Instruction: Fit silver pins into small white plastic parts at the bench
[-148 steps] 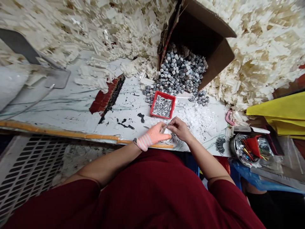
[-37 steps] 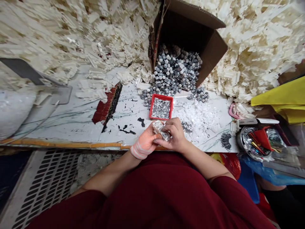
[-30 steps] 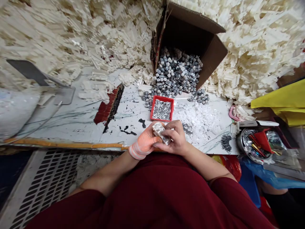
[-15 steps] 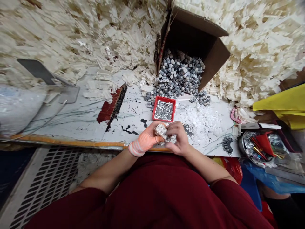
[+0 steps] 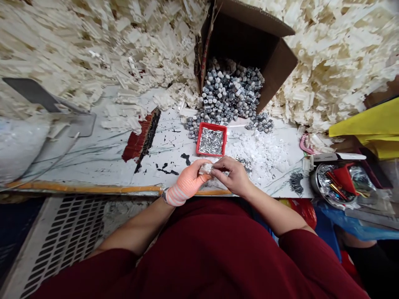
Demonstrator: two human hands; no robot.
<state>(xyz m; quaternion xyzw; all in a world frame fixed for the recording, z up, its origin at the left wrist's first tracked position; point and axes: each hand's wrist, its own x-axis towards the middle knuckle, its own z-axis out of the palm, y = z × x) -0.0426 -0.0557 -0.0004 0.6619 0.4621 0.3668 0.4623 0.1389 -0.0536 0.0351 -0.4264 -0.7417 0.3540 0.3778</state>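
My left hand (image 5: pixel 187 182), in an orange glove with a striped cuff, is closed around a small white plastic part (image 5: pixel 206 168) near the table's front edge. My bare right hand (image 5: pixel 233 176) pinches the same part from the right, fingers pressed together. Just beyond the hands sits a small red tray (image 5: pixel 211 141) of shiny metal pins. A scatter of small white plastic pieces (image 5: pixel 264 151) lies to the right of the tray.
A tipped cardboard box (image 5: pixel 249 45) spills grey cylindrical parts (image 5: pixel 230 95) onto the worn white table (image 5: pixel 93 149). Heaps of cream plastic parts (image 5: pixel 93 45) fill the back. A round tin with red tools (image 5: pixel 338 185) and yellow sheets (image 5: pixel 368 128) stand right.
Both hands have stayed together at the table edge. The white part was held up and turned between them, and now sits lower, pinched between both sets of fingertips.
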